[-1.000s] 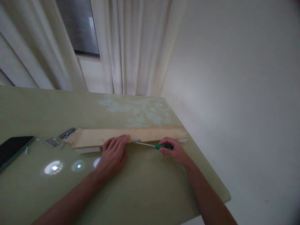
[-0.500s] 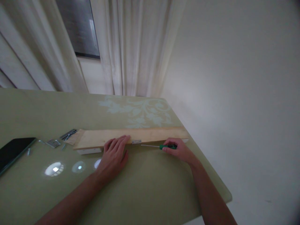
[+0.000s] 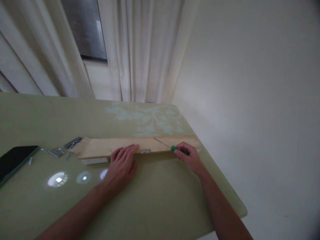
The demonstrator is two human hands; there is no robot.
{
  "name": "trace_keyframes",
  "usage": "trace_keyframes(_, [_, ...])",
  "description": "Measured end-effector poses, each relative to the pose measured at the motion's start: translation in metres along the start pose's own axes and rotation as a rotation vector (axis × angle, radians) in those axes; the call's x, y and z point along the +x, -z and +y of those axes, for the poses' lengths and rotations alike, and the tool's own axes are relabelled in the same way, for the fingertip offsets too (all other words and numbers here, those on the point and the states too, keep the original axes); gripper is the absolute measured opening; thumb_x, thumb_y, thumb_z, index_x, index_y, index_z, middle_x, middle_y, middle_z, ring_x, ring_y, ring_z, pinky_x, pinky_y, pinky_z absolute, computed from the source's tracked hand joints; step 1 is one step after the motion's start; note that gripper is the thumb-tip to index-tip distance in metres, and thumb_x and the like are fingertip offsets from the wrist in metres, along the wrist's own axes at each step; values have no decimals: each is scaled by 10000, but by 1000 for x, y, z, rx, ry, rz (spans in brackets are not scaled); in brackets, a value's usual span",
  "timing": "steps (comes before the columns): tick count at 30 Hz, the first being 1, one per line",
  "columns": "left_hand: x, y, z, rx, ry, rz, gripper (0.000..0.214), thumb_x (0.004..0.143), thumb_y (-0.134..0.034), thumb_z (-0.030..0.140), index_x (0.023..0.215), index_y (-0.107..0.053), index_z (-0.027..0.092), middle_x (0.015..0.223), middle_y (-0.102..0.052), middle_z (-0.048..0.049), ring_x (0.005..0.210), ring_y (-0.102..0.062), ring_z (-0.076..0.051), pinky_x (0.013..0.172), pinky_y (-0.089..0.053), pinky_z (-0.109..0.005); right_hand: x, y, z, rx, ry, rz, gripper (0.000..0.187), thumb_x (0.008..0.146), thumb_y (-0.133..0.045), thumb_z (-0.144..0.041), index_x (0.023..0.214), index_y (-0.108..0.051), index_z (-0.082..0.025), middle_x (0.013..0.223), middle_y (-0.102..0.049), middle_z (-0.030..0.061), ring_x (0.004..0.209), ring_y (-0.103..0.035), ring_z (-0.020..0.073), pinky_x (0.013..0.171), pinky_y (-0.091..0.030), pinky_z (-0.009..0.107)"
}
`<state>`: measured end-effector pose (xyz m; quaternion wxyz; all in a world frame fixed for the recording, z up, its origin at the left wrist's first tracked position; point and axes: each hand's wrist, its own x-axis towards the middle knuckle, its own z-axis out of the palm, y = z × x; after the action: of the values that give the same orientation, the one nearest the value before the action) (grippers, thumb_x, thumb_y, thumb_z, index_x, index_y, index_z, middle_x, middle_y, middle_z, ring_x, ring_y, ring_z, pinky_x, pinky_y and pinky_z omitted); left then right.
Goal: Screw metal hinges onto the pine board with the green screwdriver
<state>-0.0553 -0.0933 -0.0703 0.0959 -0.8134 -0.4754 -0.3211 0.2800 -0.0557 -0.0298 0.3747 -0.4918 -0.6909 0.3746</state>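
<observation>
Head: R hand (image 3: 191, 155) w/ screwdriver (image 3: 174, 148)

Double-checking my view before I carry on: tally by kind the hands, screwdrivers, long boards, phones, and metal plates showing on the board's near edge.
Hands: 2 (left hand, right hand)
Screwdriver: 1
Long board: 1
Phone: 1
Metal plate on board's near edge: 1
Total: 6

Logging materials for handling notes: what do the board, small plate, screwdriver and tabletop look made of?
Board: likely wood, unpainted; matte tan top face.
Small plate: probably bare metal; silvery grey with dark holes.
Screwdriver: green handle, likely plastic; thin grey shaft, likely metal.
Tabletop: glossy, maybe glass or lacquer; bright reflections, base unclear.
</observation>
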Motion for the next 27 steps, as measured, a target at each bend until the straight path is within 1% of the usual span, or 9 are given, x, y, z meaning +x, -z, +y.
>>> trace_keyframes(3, [0,-1,0,-2,8,-6,556,1020,-517,169,1565,-406,180,1442,-681,-168,1341,-620,-301,1149,-365,-480,-1,1,0,4,-3,-53,332,875,-767,-557,902,-731,-228,724,-672,-6,631,-593,156,602,-451,282])
trace_keyframes(6, [0,0,0,0,0,-5,571,1013,-513,154,1571,-396,181,1438,-686,-165,1345,-620,-295,1149,-360,-475,-3,-3,-2,-21,1,-102,275,842,-814,-495,896,-770,-229,774,-719,9,702,-629,168,652,-470,283])
trace_keyframes(8, [0,0,0,3,-11,-5,561,1016,-508,148,1565,-402,184,1439,-687,-160,1350,-614,-291,1147,-353,-472,-3,-6,-2,-35,0,-104,263,850,-808,-482,917,-778,-230,807,-736,15,723,-635,169,668,-473,283])
trace_keyframes(12, [1,2,1,8,-32,-21,533,1027,-494,144,1551,-434,217,1456,-677,-140,1370,-592,-289,1152,-333,-481,-2,-7,-2,-52,-4,-96,278,876,-779,-498,934,-778,-226,792,-733,13,702,-623,167,659,-471,283])
trace_keyframes(14, [1,2,3,19,-26,-42,539,1024,-506,158,1555,-447,235,1476,-660,-141,1375,-580,-304,1158,-320,-503,-2,-6,-2,-65,2,-89,266,861,-799,-489,914,-785,-228,808,-735,17,737,-628,174,678,-473,285])
trace_keyframes(17, [1,1,6,33,2,-73,580,998,-543,168,1567,-458,247,1502,-630,-149,1385,-557,-334,1177,-291,-552,-2,-4,-2,-59,3,-71,300,900,-748,-522,924,-781,-225,757,-705,10,687,-610,169,638,-466,282])
trace_keyframes(19, [2,0,8,28,27,-80,583,983,-555,166,1555,-481,249,1497,-627,-150,1382,-548,-342,1183,-282,-571,-2,-3,-3,-59,9,-65,297,896,-754,-521,919,-785,-227,755,-708,10,689,-612,171,640,-467,284])
trace_keyframes(22, [6,0,13,6,78,-80,491,986,-570,187,1472,-560,254,1459,-644,-142,1334,-564,-340,1168,-289,-585,0,-3,-3,-59,26,-49,271,842,-817,-496,879,-792,-228,784,-733,17,722,-625,178,667,-473,290])
trace_keyframes(27, [14,0,19,-53,173,-29,258,1003,-616,231,1253,-667,265,1371,-701,-105,1243,-607,-317,1098,-342,-565,4,-3,2,2,30,94,372,919,-699,-582,954,-732,-213,695,-669,0,635,-604,170,595,-453,287])
